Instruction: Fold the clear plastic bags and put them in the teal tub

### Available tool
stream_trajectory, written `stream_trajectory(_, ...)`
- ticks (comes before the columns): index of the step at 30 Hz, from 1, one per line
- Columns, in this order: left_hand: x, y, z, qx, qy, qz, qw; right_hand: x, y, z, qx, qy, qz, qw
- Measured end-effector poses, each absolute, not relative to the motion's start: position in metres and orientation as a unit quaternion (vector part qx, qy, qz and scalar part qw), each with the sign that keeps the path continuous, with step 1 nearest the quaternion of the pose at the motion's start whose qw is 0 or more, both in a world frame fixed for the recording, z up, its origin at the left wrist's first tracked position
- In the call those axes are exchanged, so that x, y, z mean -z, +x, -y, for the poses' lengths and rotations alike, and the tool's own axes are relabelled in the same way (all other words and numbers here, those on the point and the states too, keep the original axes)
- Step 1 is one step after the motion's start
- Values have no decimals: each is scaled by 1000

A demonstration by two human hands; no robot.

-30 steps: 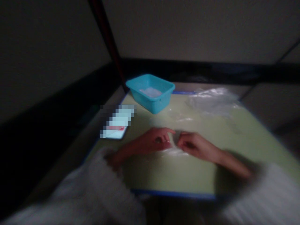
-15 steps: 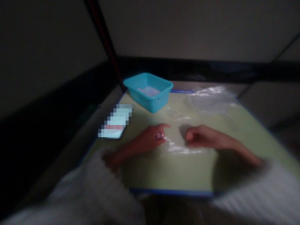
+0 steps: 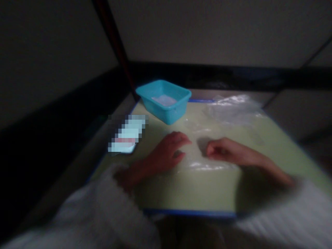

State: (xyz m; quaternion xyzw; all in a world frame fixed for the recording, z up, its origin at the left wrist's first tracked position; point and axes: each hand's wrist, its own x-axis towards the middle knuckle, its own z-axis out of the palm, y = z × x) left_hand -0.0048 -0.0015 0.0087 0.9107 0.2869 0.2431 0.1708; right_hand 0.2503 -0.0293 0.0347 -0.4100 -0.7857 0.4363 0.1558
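My left hand (image 3: 169,152) rests at the left end of a clear plastic bag (image 3: 204,166) lying flat on the table. Its thumb and curled fingers are apart, and I make out nothing held between them. At the bag's right side is my right hand (image 3: 223,150), closed with the fingertips curled in against the thumb. Whatever it may hold is hidden in the dim, blurred picture. A shadow falls on the bag just left of that hand.
A turquoise plastic basket (image 3: 177,112) with whitish contents (image 3: 164,100) stands at the back left of the yellow-green table (image 3: 192,193). A phone (image 3: 128,135) with a lit, pixelated screen lies at the left edge. More crumpled clear plastic (image 3: 233,109) covers the back right.
My left hand has turned and its thumb and fingers have spread; the small glinting patterned thing seen in it no longer shows. My right hand stays closed in nearly the same place.
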Motion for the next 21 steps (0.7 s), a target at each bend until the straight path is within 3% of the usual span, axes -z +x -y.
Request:
stream_trajectory(10, 7, 10, 25, -166, 967, -170, 95, -38, 229, 34, -576, -301, 737, 186)
stream_trajectory(21, 17, 9, 23, -125, 961, -237, 64, -29, 218, 37, -628, -275, 707, 174)
